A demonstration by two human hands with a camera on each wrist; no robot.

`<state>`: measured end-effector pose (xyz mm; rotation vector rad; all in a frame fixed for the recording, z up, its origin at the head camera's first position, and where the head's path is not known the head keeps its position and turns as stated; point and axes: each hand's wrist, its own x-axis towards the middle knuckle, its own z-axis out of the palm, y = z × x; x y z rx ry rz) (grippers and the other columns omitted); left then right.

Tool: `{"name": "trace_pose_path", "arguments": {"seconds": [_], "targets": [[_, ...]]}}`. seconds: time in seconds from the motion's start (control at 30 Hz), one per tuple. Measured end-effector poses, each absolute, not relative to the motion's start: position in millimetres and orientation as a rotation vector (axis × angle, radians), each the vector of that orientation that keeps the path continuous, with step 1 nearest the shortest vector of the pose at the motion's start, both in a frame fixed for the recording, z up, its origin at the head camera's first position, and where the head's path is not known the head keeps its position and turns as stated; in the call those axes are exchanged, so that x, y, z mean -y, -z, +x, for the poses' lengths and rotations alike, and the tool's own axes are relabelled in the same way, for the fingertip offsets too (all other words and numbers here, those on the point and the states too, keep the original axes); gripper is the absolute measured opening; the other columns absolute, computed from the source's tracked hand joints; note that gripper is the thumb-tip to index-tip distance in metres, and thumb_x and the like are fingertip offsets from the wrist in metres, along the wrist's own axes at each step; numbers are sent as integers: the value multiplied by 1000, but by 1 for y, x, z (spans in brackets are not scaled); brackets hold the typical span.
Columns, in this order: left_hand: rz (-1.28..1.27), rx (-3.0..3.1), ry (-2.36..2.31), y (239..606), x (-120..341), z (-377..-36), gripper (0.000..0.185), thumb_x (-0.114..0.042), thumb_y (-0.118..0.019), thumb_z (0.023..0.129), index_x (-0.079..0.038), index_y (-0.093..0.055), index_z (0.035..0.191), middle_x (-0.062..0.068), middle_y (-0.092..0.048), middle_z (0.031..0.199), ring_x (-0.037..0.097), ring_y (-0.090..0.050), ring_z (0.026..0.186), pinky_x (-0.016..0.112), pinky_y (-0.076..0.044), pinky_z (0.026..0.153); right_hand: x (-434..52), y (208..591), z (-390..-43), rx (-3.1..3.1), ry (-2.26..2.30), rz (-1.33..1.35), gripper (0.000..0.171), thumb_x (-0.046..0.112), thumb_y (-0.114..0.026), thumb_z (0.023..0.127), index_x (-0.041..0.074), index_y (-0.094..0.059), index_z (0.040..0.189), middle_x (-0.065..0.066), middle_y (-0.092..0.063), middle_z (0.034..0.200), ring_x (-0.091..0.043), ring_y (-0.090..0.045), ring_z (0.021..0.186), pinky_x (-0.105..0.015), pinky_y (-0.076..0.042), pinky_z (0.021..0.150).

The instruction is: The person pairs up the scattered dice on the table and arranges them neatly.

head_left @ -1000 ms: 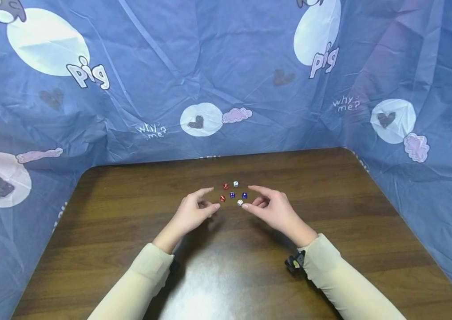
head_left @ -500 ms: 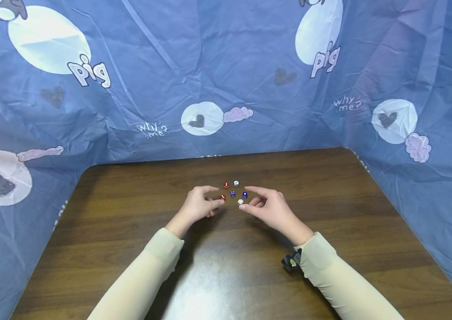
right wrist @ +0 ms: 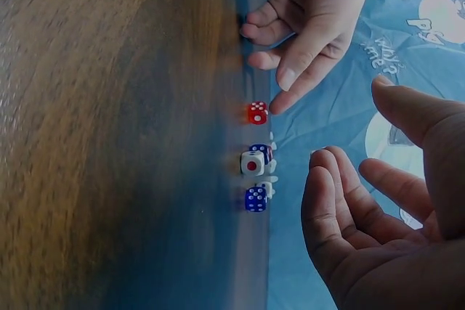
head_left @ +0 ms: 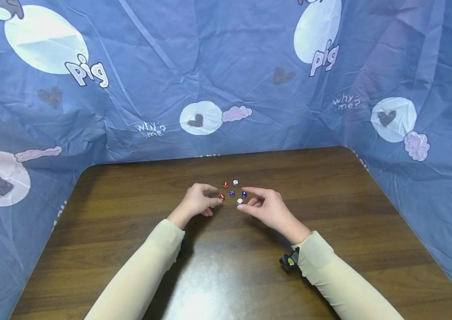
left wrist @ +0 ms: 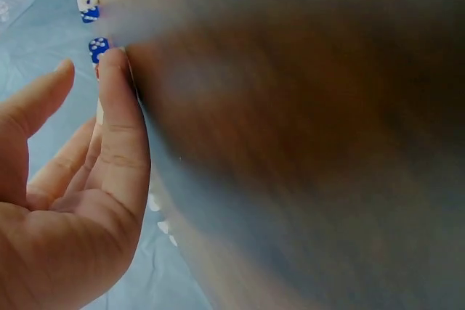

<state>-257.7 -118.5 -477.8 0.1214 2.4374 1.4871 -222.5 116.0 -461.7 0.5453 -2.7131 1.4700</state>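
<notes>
Several small dice lie in a loose cluster on the table: a near red die [head_left: 222,197], a far red die [head_left: 225,185], a far white die [head_left: 235,182], a middle blue die [head_left: 231,193], a right blue die [head_left: 243,194] and a near white die [head_left: 239,201]. My left hand [head_left: 199,200] is left of them, thumb and index finger apart around the near red die without gripping it. On the other side, my right hand [head_left: 267,205] has its thumb beside the near white die and its index near the right blue die. It holds nothing. In the left wrist view, fingers mostly hide the red dice.
The brown wooden table [head_left: 310,178] has its far edge against a blue printed cloth [head_left: 150,89], which also hangs along both sides. A black wrist camera [head_left: 289,261] sits under the right sleeve.
My left hand has moved right, up to the near red die. My right hand has shifted slightly left, closer to the near white die. The dice appear to stay in place.
</notes>
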Motion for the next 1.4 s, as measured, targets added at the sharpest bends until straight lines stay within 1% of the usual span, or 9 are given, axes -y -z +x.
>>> {"name": "trace_pose_path", "arguments": {"seconds": [0.23,0.5,0.7,0.9,1.13,1.4], "targets": [[45,-2464,-1402,476,113,-264,39,-13,-74,76,-3,-61,112,18,-63,69,31,-62,50,38,-52,46,-115,463,-223,2734,-1488,529,50,41,-75,71,25,-60,117,7,-64,70,-12,-60,64,-30,-49,53],[-55,-2472,-1325,482,108,-276,30,-9,-77,72,-7,-68,101,15,-62,60,26,-61,45,36,-51,43,-114,464,-223,2734,-1509,548,52,43,-75,71,25,-60,117,8,-65,70,-14,-62,65,-30,-50,54],[-2,-2525,-1270,480,106,-275,27,-8,-76,72,-7,-69,99,15,-61,56,25,-60,44,36,-51,41,-115,464,-223,2748,-1498,540,52,44,-75,70,25,-60,117,8,-65,70,-12,-61,65,-29,-49,53],[36,-2569,-1214,478,102,-273,20,-10,-75,75,-7,-71,94,14,-61,57,25,-60,44,35,-51,41,-112,469,-224,2793,-1445,563,51,37,-76,72,19,-61,117,11,-63,69,-8,-59,62,-29,-48,53],[89,-2603,-1149,473,98,-267,12,-9,-76,73,-6,-71,83,12,-62,56,24,-61,46,33,-51,42,-102,476,-223,2816,-1419,651,49,31,-77,73,11,-62,115,9,-63,66,-9,-58,58,-28,-47,49],[191,-2675,-960,466,92,-249,6,-8,-76,72,-6,-71,71,7,-62,54,21,-61,45,29,-50,40,-90,482,-215,2842,-1363,732,46,28,-77,72,8,-64,111,10,-61,63,-6,-57,55,-24,-47,48]]}}
